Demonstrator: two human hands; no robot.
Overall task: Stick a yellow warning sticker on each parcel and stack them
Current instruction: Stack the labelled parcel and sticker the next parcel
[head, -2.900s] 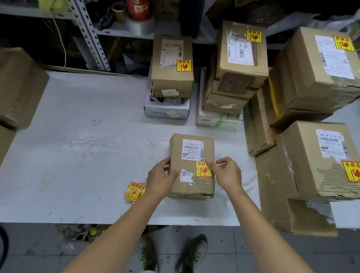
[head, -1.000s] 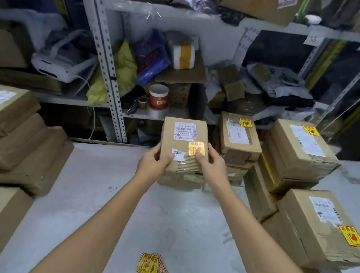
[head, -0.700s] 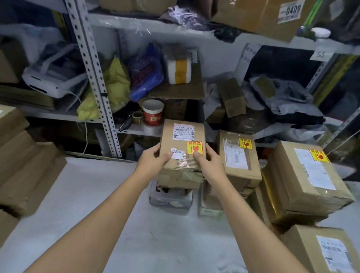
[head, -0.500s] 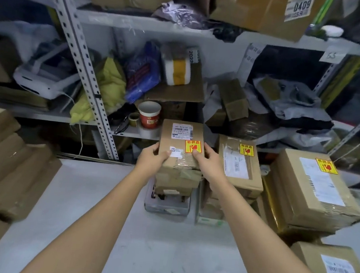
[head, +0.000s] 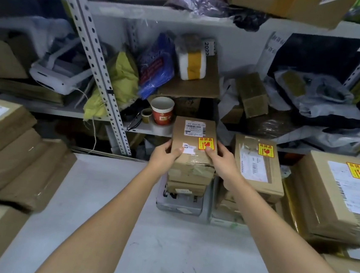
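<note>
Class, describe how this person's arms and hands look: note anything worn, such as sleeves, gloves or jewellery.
The left forearm and right forearm are bare, with no sleeve in view. The left hand and right hand wear no gloves, and no watch, bracelet or ring shows on either.

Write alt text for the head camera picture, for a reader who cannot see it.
The left hand and right hand grip a small brown parcel with a yellow warning sticker on top of a short stack of boxes on a white table. More stickered parcels stand to its right, parcels without yellow stickers lie at the left, and a cluttered shelf is behind.
</note>
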